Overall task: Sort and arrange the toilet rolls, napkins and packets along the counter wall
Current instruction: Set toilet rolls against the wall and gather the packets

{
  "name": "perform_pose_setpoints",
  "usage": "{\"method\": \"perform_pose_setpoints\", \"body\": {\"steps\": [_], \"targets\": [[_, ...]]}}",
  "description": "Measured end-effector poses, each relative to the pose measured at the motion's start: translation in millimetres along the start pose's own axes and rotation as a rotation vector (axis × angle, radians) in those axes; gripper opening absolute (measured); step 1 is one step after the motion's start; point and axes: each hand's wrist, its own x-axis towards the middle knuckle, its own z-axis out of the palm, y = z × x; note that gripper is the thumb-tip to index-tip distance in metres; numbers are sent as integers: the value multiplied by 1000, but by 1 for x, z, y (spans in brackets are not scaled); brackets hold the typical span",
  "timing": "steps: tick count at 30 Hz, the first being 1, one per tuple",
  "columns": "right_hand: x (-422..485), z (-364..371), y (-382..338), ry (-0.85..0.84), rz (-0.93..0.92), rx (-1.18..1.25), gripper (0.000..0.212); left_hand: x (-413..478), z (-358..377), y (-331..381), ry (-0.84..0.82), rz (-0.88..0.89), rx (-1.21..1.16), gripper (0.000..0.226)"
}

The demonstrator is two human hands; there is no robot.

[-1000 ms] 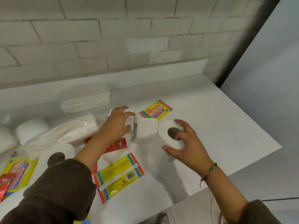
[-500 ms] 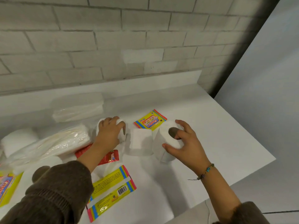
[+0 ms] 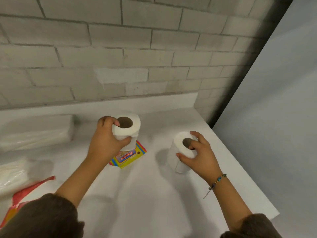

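Observation:
My left hand (image 3: pixel 104 143) grips a white toilet roll (image 3: pixel 127 127) and holds it upright above the counter, near the back wall. Under it lies a small yellow packet (image 3: pixel 130 157) with rainbow edges. My right hand (image 3: pixel 199 155) grips a second toilet roll (image 3: pixel 180 152) from the top, one finger in its core; the roll stands on the white counter (image 3: pixel 145 194) toward the right end. A wrapped stack of white napkins (image 3: pixel 34 133) lies against the wall at the left.
A clear plastic pack of napkins (image 3: pixel 12 176) and a red packet (image 3: pixel 27 191) lie at the left edge of view. The brick wall (image 3: pixel 120 57) backs the counter. The counter's right edge (image 3: pixel 240 169) drops off beside a grey wall.
Both hands have lifted their rolls and moved them away from the cluster toward the wall and right end. The view has shifted right, so the left items have slid out of sight.

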Motion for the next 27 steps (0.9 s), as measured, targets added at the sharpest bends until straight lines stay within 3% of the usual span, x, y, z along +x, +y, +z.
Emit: {"method": "perform_pose_setpoints", "body": {"steps": [10, 17, 27], "targets": [[160, -65, 153, -1, -108, -97, 30, 3, 145, 86, 66, -136, 39, 56], [244, -22, 185, -126, -115, -94, 40, -10, 166, 106, 101, -217, 125, 52], [274, 15, 206, -189, -76, -55, 45, 2, 185, 98, 131, -264, 181, 54]]}}
